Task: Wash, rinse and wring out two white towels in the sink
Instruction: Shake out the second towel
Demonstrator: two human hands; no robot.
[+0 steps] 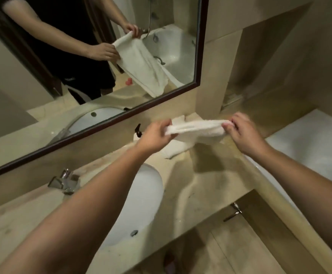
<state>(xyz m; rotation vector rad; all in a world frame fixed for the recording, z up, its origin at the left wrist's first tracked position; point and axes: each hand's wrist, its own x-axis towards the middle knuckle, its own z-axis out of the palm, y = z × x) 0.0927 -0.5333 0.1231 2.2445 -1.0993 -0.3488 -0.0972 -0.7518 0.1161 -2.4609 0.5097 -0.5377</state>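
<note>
At the far left a chrome faucet (66, 180) stands on the beige stone table (206, 186), behind the white oval sink (141, 194), whose drain (134, 232) shows near the basin's front. The left forearm crosses over the sink. Above it a dark-framed mirror (94, 123) reflects the person's arms and a hanging white towel. Just right of the mirror's lower edge, a small dark pump bottle (138, 131) sits against the back wall.

The left hand (155, 135) is raised above the table, right of the sink, its grip closed on one end of a white towel (196, 128), fingers curled round the bunched cloth. The towel runs almost level between the two hands, held in the air, with loose cloth sagging below its middle. Beneath and behind it, a second white towel (173, 149) lies crumpled on the table near the back wall, apart from the sink.

The right hand (246, 135) pinches the towel's other end, fingertips gathered tight on the cloth. Further right lies the white bathtub (309, 147), beside the table's edge. Below the table, a metal handle (234, 211) shows on the cabinet.
</note>
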